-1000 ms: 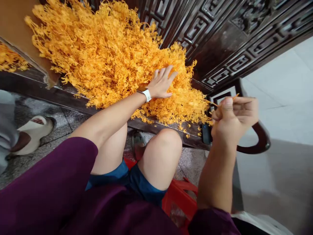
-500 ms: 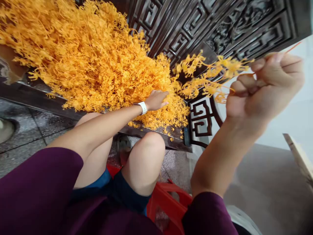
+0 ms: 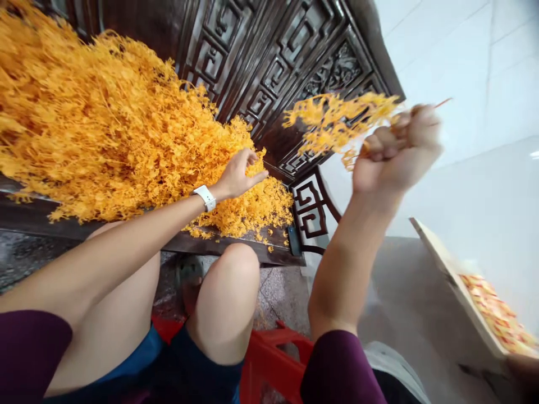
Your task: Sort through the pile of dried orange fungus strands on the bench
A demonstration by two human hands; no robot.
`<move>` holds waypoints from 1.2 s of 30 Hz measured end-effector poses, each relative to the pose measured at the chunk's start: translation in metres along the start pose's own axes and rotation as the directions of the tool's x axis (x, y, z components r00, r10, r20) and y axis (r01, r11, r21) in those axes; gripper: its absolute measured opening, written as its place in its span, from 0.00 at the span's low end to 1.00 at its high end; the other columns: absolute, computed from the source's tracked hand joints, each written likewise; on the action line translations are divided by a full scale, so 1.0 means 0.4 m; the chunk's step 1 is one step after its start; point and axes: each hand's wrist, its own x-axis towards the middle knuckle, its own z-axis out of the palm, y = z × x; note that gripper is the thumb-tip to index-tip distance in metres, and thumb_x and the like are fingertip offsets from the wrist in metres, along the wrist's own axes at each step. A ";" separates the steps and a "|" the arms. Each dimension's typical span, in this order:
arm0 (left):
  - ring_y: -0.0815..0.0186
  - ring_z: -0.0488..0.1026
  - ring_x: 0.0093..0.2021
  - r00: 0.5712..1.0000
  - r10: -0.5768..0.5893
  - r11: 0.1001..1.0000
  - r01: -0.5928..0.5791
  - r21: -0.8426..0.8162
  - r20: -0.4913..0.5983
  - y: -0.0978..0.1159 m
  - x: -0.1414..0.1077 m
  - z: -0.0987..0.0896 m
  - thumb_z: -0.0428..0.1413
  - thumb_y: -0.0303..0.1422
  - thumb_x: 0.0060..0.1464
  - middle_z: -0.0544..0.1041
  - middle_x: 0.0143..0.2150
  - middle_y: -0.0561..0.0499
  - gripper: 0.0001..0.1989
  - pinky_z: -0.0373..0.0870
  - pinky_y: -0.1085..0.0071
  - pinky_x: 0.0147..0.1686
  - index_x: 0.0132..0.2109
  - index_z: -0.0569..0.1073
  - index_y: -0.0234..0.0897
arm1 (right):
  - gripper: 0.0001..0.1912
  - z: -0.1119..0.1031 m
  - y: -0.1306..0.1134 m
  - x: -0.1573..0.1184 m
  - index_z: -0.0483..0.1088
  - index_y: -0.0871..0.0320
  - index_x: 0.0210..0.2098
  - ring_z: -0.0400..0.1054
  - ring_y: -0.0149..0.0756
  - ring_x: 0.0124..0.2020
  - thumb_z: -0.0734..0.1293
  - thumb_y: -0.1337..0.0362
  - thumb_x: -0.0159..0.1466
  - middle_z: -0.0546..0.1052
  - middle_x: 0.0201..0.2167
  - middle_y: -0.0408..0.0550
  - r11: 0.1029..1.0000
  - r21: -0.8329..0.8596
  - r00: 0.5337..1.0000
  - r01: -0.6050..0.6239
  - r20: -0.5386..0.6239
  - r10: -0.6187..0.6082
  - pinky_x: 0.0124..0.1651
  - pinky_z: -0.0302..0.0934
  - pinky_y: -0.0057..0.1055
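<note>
Approx. progress, judged from the layout: 1 bunch of thin, feathery yellow-orange sprigs [image 3: 332, 120] is held clear of the big, tangled yellow-orange heap [image 3: 122, 129]; the bulk, left to centre of frame, is seemingly yet to be handled, so an early stage is suggested. No finished stack can be made out.

Grip: the bunch, upper R of centre, is clamped in the closed R hand [image 3: 398, 146], w/ a stem end poking out past the fist. The L hand [image 3: 234, 177], mid-frame, is held w/ thumb and fingers apart over the heap's R end; nothing is seen in it, & contact can't be told.

Count: 1 heap (sprigs too many to no.); 1 bunch (stems can't be counted, blurred); 1 dark, carved wooden bench [image 3: 236, 247] under the heap; 1 red plastic stool [image 3: 273, 353], bottom centre; 1 white-strapped wristwatch [image 3: 205, 197], L wrist; 1 pale-edged board [image 3: 463, 293], lower R, w/ red-and-yellow pieces [image 3: 497, 308] alongside, uncountable.
</note>
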 end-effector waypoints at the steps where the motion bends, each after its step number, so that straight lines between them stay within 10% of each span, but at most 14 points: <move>1: 0.58 0.76 0.47 0.995 0.058 0.996 -0.052 -0.078 0.078 0.029 0.006 -0.012 0.62 0.48 0.59 0.79 0.47 0.45 0.17 0.72 0.56 0.52 0.48 0.71 0.43 | 0.15 0.030 0.012 -0.041 0.59 0.50 0.32 0.35 0.26 0.19 0.55 0.69 0.77 0.61 0.28 0.38 0.987 0.129 0.994 -0.099 -0.039 0.105 0.23 0.35 0.35; 11: 0.52 0.72 0.69 0.998 0.058 0.956 -0.054 -0.287 0.005 0.103 0.081 -0.073 0.52 0.69 0.58 0.74 0.66 0.40 0.39 0.71 0.52 0.67 0.63 0.65 0.45 | 0.19 0.280 0.139 -0.354 0.58 0.51 0.35 0.63 0.30 0.28 0.71 0.49 0.64 0.67 0.35 0.41 0.846 0.391 0.919 -0.363 0.001 0.394 0.29 0.62 0.30; 18: 0.56 0.79 0.57 0.967 -0.246 0.933 0.255 -0.252 0.067 0.056 0.117 -0.121 0.53 0.57 0.67 0.77 0.63 0.42 0.32 0.80 0.55 0.50 0.69 0.58 0.49 | 0.10 0.293 0.170 -0.446 0.65 0.50 0.38 0.70 0.36 0.42 0.70 0.59 0.62 0.72 0.40 0.44 0.837 0.306 0.890 -0.453 0.220 0.400 0.50 0.70 0.39; 25: 0.57 0.80 0.53 0.968 -0.241 0.960 0.249 -0.126 0.074 0.009 0.135 -0.148 0.52 0.51 0.67 0.77 0.59 0.41 0.32 0.77 0.55 0.51 0.70 0.53 0.49 | 0.17 0.283 0.188 -0.454 0.68 0.49 0.46 0.71 0.45 0.56 0.75 0.56 0.62 0.75 0.50 0.49 0.893 0.137 0.875 -0.429 0.307 0.374 0.65 0.64 0.52; 31: 0.54 0.65 0.71 0.985 0.165 0.931 -0.139 0.338 -0.049 0.016 0.145 -0.188 0.58 0.45 0.63 0.67 0.70 0.42 0.27 0.67 0.54 0.67 0.63 0.59 0.47 | 0.31 0.296 0.214 -0.448 0.63 0.48 0.52 0.72 0.44 0.48 0.79 0.46 0.59 0.75 0.47 0.49 0.894 0.179 0.912 -0.410 0.067 0.405 0.53 0.71 0.48; 36: 0.52 0.68 0.69 0.988 0.151 0.886 -0.122 0.447 -0.028 0.019 0.142 -0.208 0.56 0.38 0.63 0.65 0.72 0.41 0.29 0.72 0.54 0.60 0.68 0.57 0.47 | 0.31 0.304 0.242 -0.432 0.63 0.48 0.46 0.73 0.38 0.32 0.76 0.35 0.58 0.73 0.36 0.44 0.845 0.319 0.898 -0.430 0.052 0.438 0.31 0.67 0.36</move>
